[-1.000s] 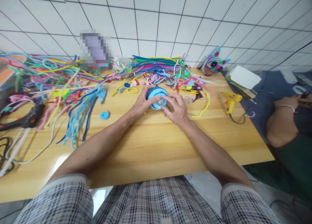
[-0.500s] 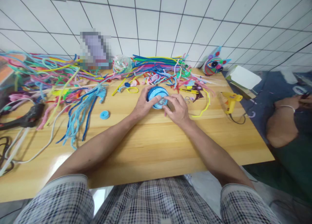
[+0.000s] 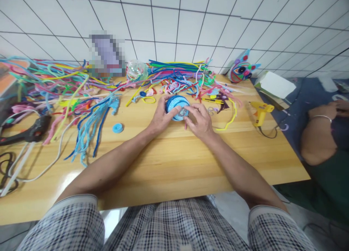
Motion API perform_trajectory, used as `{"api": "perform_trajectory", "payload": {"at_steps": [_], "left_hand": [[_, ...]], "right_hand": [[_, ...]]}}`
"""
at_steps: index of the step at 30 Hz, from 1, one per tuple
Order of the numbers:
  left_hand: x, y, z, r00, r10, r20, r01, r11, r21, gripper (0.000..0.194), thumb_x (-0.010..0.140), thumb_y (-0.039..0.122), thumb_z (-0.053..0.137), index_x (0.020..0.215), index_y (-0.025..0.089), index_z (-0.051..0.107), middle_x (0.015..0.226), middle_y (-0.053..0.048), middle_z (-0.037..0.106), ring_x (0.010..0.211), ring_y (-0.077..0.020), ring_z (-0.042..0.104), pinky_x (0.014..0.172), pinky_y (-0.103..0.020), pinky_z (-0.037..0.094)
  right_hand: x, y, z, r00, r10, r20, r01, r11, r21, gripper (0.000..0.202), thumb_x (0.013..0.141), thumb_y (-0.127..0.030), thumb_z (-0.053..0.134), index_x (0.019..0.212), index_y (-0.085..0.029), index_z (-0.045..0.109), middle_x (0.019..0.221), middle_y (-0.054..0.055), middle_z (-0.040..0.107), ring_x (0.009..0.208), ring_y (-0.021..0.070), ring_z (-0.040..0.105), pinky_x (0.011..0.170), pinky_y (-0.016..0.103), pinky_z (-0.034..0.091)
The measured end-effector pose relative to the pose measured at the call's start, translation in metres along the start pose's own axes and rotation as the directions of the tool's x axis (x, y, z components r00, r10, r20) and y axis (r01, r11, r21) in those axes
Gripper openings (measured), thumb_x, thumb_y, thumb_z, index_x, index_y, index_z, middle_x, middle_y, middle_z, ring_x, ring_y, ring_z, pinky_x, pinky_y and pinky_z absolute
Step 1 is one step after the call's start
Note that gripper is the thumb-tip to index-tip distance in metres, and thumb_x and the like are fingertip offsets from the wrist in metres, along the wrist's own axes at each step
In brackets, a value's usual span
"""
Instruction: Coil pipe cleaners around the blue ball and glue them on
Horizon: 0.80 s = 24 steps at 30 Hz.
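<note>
A round ball wrapped in coils of dark and light blue pipe cleaner (image 3: 177, 102) is between my hands, above the middle of the table. My left hand (image 3: 161, 118) is closed around its left side, with the thumb lying across the front. At the ball's right edge are the bent thumb and fingers of my right hand (image 3: 201, 122), pressed against a greyish, see-through patch. A short pink end pokes out below them. Left of my hands lies a small light blue coil (image 3: 118, 128), beside a bunch of loose blue pipe cleaners (image 3: 88, 129).
Heaps of coloured pipe cleaners (image 3: 174, 67) line the wall side. A clear ball (image 3: 136, 70) and a decorated animal head (image 3: 241, 70) stand there. A yellow glue gun (image 3: 261, 112) is at right, a black one (image 3: 38, 129) at left. Another person's arm (image 3: 317, 138) is far right.
My hands and the blue ball stay nearly in place. The view has shifted slightly, and the fingers have barely moved.
</note>
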State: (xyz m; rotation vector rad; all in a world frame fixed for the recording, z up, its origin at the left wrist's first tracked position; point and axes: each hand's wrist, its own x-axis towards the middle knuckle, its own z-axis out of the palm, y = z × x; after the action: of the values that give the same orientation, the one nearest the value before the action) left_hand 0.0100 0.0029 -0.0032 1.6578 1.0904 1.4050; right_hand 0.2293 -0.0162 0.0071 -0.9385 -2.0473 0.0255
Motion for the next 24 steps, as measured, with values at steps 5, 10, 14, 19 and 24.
{"api": "perform_trajectory", "payload": {"at_steps": [5, 10, 14, 19, 24], "left_hand": [[0.002, 0.000, -0.005, 0.997, 0.058, 0.041, -0.061, 0.995, 0.084, 0.074, 0.098, 0.078, 0.067, 0.150, 0.026, 0.057, 0.152, -0.014, 0.062, 0.147, -0.0331, 0.057, 0.129, -0.055, 0.043], [0.003, 0.000, -0.008, 0.994, 0.086, 0.061, -0.094, 0.987, 0.133, 0.073, 0.101, 0.078, 0.062, 0.150, 0.025, 0.057, 0.150, -0.014, 0.063, 0.144, -0.0318, 0.058, 0.128, -0.054, 0.045], [0.002, 0.000, -0.008, 0.991, 0.093, 0.101, -0.110, 0.978, 0.176, 0.075, 0.103, 0.079, 0.057, 0.154, 0.025, 0.053, 0.154, -0.014, 0.060, 0.148, -0.0317, 0.055, 0.130, -0.053, 0.043], [0.004, 0.002, -0.015, 0.981, 0.090, 0.175, -0.127, 0.969, 0.212, 0.080, 0.104, 0.080, 0.053, 0.159, 0.024, 0.046, 0.160, -0.017, 0.053, 0.154, -0.0341, 0.049, 0.134, -0.056, 0.038], [0.009, 0.005, -0.028, 0.943, 0.052, 0.329, -0.113, 0.979, 0.171, 0.096, 0.095, 0.080, 0.069, 0.164, 0.020, 0.039, 0.167, -0.020, 0.045, 0.158, -0.0400, 0.044, 0.135, -0.060, 0.037]], "right_hand": [[0.000, 0.002, 0.002, 0.999, -0.029, -0.014, 0.029, 1.000, -0.006, 0.043, 0.105, -0.032, 0.067, 0.148, -0.030, 0.069, 0.127, 0.012, 0.069, 0.114, 0.0268, 0.071, 0.100, 0.047, 0.064], [0.000, 0.000, 0.003, 0.999, -0.034, 0.011, 0.034, 0.999, -0.006, 0.045, 0.107, -0.030, 0.063, 0.151, -0.031, 0.068, 0.128, 0.012, 0.066, 0.112, 0.0257, 0.070, 0.096, 0.045, 0.066], [0.000, -0.003, 0.001, 0.999, -0.002, 0.042, 0.002, 1.000, 0.003, 0.045, 0.107, -0.028, 0.060, 0.152, -0.031, 0.067, 0.130, 0.012, 0.065, 0.114, 0.0261, 0.070, 0.098, 0.046, 0.067], [0.000, -0.006, 0.001, 0.999, -0.012, 0.033, 0.012, 1.000, 0.009, 0.046, 0.107, -0.025, 0.060, 0.153, -0.029, 0.067, 0.131, 0.013, 0.064, 0.115, 0.0264, 0.069, 0.097, 0.044, 0.067], [0.001, -0.006, 0.001, 1.000, -0.014, 0.028, 0.014, 1.000, 0.001, 0.048, 0.106, -0.024, 0.061, 0.153, -0.031, 0.067, 0.131, 0.012, 0.064, 0.116, 0.0264, 0.068, 0.100, 0.044, 0.065]]}}
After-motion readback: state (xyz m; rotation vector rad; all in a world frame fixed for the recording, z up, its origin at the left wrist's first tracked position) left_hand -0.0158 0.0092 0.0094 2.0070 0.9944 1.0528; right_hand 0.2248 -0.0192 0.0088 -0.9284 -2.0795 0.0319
